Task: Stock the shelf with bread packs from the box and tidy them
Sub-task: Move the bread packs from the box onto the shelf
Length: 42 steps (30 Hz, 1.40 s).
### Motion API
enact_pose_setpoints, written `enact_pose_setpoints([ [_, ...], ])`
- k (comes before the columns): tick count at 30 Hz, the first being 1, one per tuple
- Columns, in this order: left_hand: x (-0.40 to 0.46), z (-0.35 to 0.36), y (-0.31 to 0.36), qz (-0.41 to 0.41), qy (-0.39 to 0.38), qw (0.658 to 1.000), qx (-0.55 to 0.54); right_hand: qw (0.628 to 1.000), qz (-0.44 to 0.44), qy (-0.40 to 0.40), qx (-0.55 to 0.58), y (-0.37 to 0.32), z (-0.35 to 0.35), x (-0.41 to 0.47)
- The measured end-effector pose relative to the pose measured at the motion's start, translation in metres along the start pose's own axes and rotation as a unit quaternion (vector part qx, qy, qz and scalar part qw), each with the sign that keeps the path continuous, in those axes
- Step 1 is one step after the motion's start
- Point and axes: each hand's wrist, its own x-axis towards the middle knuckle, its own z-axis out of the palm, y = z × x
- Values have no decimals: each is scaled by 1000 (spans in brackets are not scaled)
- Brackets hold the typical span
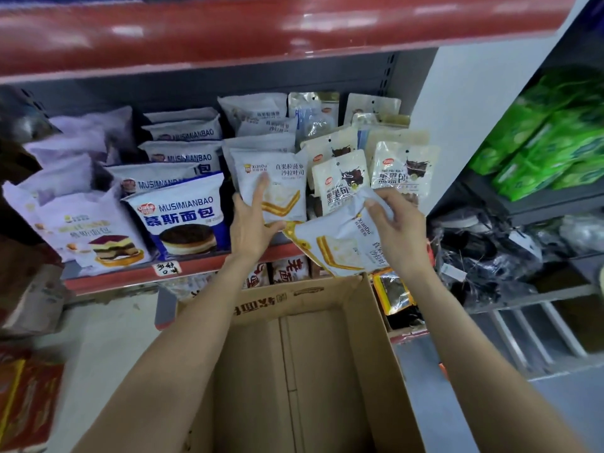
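Standing before a red-edged shelf, looking down past both bare forearms into an open cardboard box whose visible floor is showing only bare cardboard.

Pressing the left hand flat against an upright white bread pack at the shelf's front edge, right of centre; fingers spread and reaching up its face, thumb lying under its lower edge, so bracing more than gripping.

Holding a second white bread pack in the right hand, fingers curled and pinching the crumpled top seam. Hanging tilted, turned sideways, this pack is overlapping the front edge of the shelf and sitting just above the box's far right corner, its upper corner touching the left thumb.

Lining up behind the braced pack, more of the same white packs running toward the back of the shelf. Filling the row to the left, blue-and-white packs marked MUSIMIANBAO, front one at the edge, others stacked behind. Crowding the left end, pale lilac packs picturing a layered cake. Standing at the right end, cream packs with black lettering, partly hidden behind the right hand's pack.

Showing beyond the white side panel, green bags on a neighbouring rack, dark wrapped goods below them.
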Motion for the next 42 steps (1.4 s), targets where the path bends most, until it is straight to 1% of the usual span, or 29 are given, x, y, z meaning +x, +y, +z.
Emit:
enact_pose_setpoints([
  [2,-3,5,0,9,14,999,-51,1000,1,-10,-8,1,6,4],
  [4,-12,7,-2,3,27,991,-130,1000,-10,-19,-19,0,13,11],
  [7,-29,-5,-3,-75,8,969,-236,996,-60,-42,-50,-9,31,27],
  [8,-36,-11,-3,-90,-1,962,-259,994,-81,-50,-60,-13,40,35],
  [10,-47,-21,-2,-93,-3,955,-281,989,-119,-59,-69,-24,62,54],
  [11,-52,-23,-2,-84,-1,956,-280,987,-137,-57,-67,-30,74,64],
  [13,-57,-25,-2,-64,16,971,-232,980,-179,-44,-70,-40,97,84],
  [15,-55,-21,-8,-42,51,989,-129,973,-208,-37,-91,-42,118,100],
  [17,-51,-13,-9,-40,74,995,-56,966,-225,-34,-124,-33,132,106],
  [20,-44,0,-4,-45,104,993,-26,951,-266,-9,-155,-16,142,101],
  [23,-41,10,0,-34,131,991,-19,947,-286,7,-143,-13,145,101],
  [27,-32,14,-7,16,175,984,21,943,-300,8,-145,-16,151,110],
  [30,-15,13,-8,20,183,982,39,947,-292,-15,-132,-20,156,118],
  [34,-21,16,0,-30,153,987,41,952,-251,-31,-170,-17,145,111],
  [37,-42,19,-4,-56,101,993,37,961,-219,-23,-169,-1,124,70],
  [40,-55,13,-6,-74,60,995,7,979,-149,-28,-138,15,103,17],
  [42,-63,3,-1,-83,50,995,-24,985,-108,-41,-130,17,94,-8],
])
